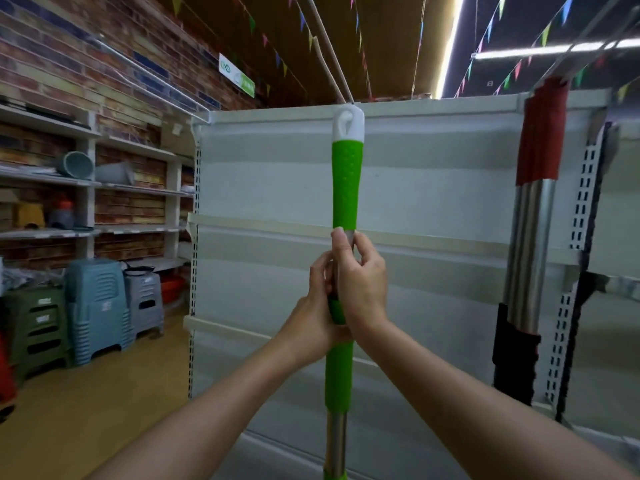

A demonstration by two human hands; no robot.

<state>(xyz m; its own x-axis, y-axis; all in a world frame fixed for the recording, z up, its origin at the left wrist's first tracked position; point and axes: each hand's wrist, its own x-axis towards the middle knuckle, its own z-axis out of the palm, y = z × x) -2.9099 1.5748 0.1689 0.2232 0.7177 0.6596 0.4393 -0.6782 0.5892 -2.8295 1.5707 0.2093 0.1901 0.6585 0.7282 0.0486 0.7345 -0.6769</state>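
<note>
Your left hand and right hand both wrap the upright green mop handle at its joint, probably to twist it.

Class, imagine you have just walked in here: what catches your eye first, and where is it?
The bright green pole handle with its white cap stands upright at centre, gripped by the left hand and right hand in front of white shelving. To its right stands a steel pole with a red top; stacked plastic stools sit at lower left.
</note>
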